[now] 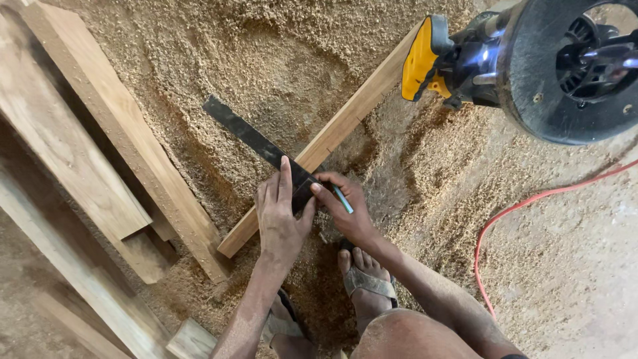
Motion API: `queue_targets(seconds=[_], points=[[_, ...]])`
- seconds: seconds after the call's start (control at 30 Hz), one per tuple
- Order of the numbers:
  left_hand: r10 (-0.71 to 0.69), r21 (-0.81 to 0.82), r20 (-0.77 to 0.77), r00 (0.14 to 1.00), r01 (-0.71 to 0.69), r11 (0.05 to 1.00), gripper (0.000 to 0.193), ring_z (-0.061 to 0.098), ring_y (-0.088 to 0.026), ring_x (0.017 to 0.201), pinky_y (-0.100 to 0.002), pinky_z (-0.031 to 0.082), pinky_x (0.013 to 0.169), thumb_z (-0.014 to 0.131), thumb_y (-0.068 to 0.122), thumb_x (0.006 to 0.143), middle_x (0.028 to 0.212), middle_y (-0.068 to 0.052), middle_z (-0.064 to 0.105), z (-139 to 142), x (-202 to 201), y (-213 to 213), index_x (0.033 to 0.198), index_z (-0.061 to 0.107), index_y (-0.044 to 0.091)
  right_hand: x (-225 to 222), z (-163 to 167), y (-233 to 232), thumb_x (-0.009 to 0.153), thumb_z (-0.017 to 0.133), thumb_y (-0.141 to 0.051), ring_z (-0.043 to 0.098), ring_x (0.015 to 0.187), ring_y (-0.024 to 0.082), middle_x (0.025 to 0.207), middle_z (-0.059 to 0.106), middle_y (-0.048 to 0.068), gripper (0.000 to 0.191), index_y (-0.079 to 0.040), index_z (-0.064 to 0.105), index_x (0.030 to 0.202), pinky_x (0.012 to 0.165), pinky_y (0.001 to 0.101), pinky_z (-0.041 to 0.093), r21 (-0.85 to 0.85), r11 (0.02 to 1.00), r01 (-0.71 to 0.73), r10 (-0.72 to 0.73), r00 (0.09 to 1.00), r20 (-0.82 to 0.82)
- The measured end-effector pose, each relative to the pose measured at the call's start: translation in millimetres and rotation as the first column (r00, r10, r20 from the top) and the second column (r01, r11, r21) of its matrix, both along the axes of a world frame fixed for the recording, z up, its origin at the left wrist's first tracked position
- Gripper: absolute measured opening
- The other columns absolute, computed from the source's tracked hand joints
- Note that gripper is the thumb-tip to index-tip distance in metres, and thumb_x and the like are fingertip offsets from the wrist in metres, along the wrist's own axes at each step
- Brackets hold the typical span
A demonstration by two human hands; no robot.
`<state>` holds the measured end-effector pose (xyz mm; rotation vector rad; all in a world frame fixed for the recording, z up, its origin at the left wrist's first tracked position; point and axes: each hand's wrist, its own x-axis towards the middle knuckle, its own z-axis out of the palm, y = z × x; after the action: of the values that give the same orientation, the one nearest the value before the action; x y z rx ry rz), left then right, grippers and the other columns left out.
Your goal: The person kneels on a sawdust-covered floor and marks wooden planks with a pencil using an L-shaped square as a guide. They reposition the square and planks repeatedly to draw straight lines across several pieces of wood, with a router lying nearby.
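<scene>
- Left hand [279, 216] fingers lay flat and together, pressing the dark metal square [256, 141] onto the wood strip [332, 133].
- Right hand [345, 209] fingers were pinched on a blue pencil [343, 199], tip at the square's edge.
- Strip ran diagonally over the sawdust [279, 60], near-left to far-right.
- Judgement: keep the square hard down and the pencil tight to its edge.
- Router [531, 60] sat far right, red cable [531, 199] near right, planks [100, 146] left.

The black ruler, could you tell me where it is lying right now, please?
In the head view, the black ruler lies slantwise across the narrow wood strip at centre, on the sawdust, pinned by the left hand.
</scene>
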<state>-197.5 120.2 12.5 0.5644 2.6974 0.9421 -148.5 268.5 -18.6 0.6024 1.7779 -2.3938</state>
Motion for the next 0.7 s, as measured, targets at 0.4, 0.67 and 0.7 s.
queue_targets(seconds=[0.4, 0.67, 0.7], points=[[-0.017, 0.009, 0.001, 1.0, 0.017, 1.0, 0.089, 0.052, -0.043, 0.118, -0.05, 0.047, 0.101, 0.079, 0.012, 0.083, 0.132, -0.025, 0.058, 15.8, 2.1, -6.0, 0.157, 0.032, -0.006, 11.2, -10.8, -13.9, 0.101, 0.066, -0.015, 0.064, 0.074, 0.006, 0.087, 0.072, 0.0, 0.019, 0.0, 0.071, 0.112, 0.064, 0.0228, 0.053, 0.0, 0.999, 0.032, -0.032, 0.995, 0.096], [-0.02, -0.044, 0.059, 0.998, 0.022, 0.999, 0.085, 0.056, -0.039, 0.108, -0.048, 0.048, 0.098, 0.075, 0.017, 0.089, 0.129, -0.025, 0.059, 37.4, 16.9, 4.9, 0.157, 0.031, -0.008, 28.2, 6.0, -1.9, 0.099, 0.068, -0.015, 0.065, 0.069, 0.007, 0.084, 0.073, 0.001, 0.019, -0.001, 0.074, 0.109, 0.06, 0.0228, 0.053, 0.128, 0.992, 0.015, -0.021, 0.999, 0.046], [-0.015, -0.049, 0.064, 0.998, 0.019, 0.999, 0.085, 0.056, -0.038, 0.107, -0.048, 0.049, 0.098, 0.075, 0.017, 0.09, 0.129, -0.026, 0.059, 38.3, 19.6, 6.4, 0.157, 0.03, -0.009, 30.7, 7.3, -0.1, 0.099, 0.068, -0.015, 0.065, 0.067, 0.007, 0.082, 0.073, 0.001, 0.018, -0.001, 0.074, 0.109, 0.058, 0.0229, 0.052, 0.152, 0.988, 0.004, -0.013, 0.998, 0.057]])
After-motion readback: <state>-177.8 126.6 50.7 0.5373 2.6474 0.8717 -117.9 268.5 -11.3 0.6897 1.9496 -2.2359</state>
